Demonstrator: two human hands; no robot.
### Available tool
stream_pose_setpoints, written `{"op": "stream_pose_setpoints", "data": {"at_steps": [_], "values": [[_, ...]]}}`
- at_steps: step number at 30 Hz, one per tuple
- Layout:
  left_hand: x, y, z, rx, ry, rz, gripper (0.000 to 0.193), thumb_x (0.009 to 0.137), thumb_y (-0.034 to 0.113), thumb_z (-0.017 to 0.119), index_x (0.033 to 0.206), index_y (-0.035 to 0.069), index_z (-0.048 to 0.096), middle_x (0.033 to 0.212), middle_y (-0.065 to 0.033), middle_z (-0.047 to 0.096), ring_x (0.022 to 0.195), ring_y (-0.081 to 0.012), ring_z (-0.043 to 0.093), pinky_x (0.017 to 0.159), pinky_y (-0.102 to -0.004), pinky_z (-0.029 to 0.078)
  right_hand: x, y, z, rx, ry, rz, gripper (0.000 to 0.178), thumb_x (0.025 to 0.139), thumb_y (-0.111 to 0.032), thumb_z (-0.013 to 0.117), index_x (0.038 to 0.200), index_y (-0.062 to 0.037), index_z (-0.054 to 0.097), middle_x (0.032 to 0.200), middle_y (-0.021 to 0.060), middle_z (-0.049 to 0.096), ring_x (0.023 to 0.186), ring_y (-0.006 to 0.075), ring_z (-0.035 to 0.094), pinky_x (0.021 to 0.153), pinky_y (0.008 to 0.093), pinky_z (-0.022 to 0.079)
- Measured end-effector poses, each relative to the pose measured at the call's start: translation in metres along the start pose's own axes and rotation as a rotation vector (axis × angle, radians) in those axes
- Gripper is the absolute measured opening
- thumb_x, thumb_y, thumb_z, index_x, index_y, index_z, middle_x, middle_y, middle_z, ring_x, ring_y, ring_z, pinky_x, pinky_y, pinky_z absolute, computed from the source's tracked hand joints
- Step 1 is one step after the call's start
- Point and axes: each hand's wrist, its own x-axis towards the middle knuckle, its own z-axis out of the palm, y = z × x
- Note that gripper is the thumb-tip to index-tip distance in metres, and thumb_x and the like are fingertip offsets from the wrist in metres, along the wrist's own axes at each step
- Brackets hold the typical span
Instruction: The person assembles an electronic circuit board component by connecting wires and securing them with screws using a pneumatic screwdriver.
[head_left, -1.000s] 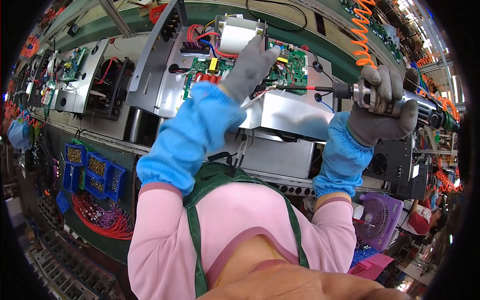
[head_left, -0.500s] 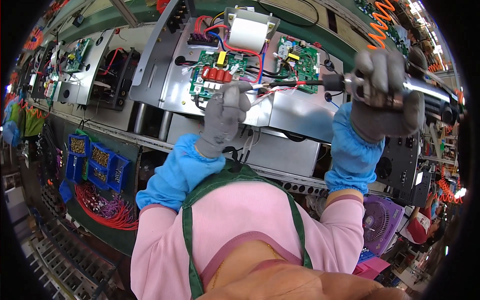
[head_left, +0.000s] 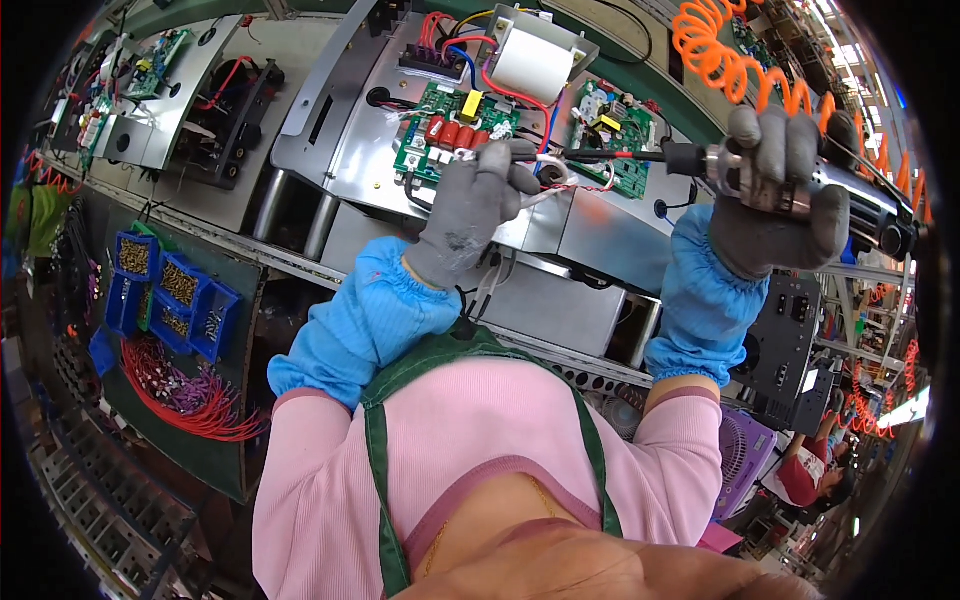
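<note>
My right hand (head_left: 775,190), in a grey glove, is closed around a silver and black power screwdriver (head_left: 850,205) held almost level, its long dark bit pointing left. The bit's end reaches the fingers of my gloved left hand (head_left: 470,215). Those fingers are pinched together, and what they hold is hidden. Under them lies an open metal chassis (head_left: 345,150) with a green circuit board (head_left: 440,110) carrying red components, a second green board (head_left: 610,130) and a white block-shaped part (head_left: 532,65). White and red wires (head_left: 570,185) loop beneath the bit.
Blue bins (head_left: 180,285) of brass-coloured screws stand at the left, near a bundle of red and purple wires (head_left: 190,395). Another opened chassis (head_left: 165,125) sits further left. An orange coiled hose (head_left: 740,75) hangs at the upper right. A purple fan (head_left: 740,455) is at the lower right.
The chassis and its surroundings have shifted in the view. My left hand is slightly further right, its fingers still pinched by the bit. More of the orange hose shows.
</note>
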Motion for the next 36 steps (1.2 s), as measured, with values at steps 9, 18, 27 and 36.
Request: {"op": "stream_pose_setpoints", "data": {"at_steps": [9, 18, 27, 36], "values": [[0.006, -0.038, 0.029, 0.064, -0.043, -0.183, 0.032, 0.095, 0.031, 0.044, 0.090, 0.004, 0.061, 0.062, -0.0003, 0.056, 0.048, -0.0065, 0.049, 0.043, -0.0229, 0.040, 0.007, 0.020, -0.004, 0.028, -0.220, -0.139, 0.040, 0.083, -0.025, 0.054, 0.120, -0.0095, 0.051, 0.062, -0.0053, 0.037, 0.055, 0.0090, 0.042, 0.076, 0.0314, 0.038], [0.001, -0.039, 0.022, 0.061, -0.118, -0.189, 0.038, 0.096, 0.041, 0.041, 0.101, 0.006, 0.056, 0.063, 0.0035, 0.047, 0.051, -0.0039, 0.042, 0.045, -0.0193, 0.037, 0.000, 0.063, 0.015, 0.081, -0.110, -0.083, 0.049, 0.080, -0.009, 0.049, 0.128, -0.0019, 0.039, 0.076, 0.0095, 0.054, 0.068, 0.0227, 0.056, 0.081, 0.0464, 0.049], [-0.002, -0.046, 0.022, -0.268, -0.025, -0.363, 0.025, 0.096, 0.031, 0.040, 0.087, 0.012, 0.052, 0.062, 0.0034, 0.047, 0.047, -0.0036, 0.041, 0.040, -0.0182, 0.033, -0.006, 0.087, 0.032, -0.227, -0.186, -0.067, 0.050, 0.084, -0.015, 0.057, 0.131, -0.0100, 0.038, 0.063, 0.0027, 0.048, 0.059, 0.0188, 0.053, 0.070, 0.0421, 0.048], [-0.003, -0.069, 0.010, -0.133, 0.035, 0.016, 0.021, 0.096, 0.029, 0.042, 0.091, 0.012, 0.052, 0.062, 0.0031, 0.051, 0.042, -0.0062, 0.043, 0.036, -0.0213, 0.030, -0.009, 0.100, 0.036, -0.426, -0.149, 0.051, 0.054, 0.081, -0.013, 0.060, 0.128, -0.0038, 0.037, 0.075, 0.0099, 0.055, 0.068, 0.0243, 0.059, 0.077, 0.0478, 0.050]]}}
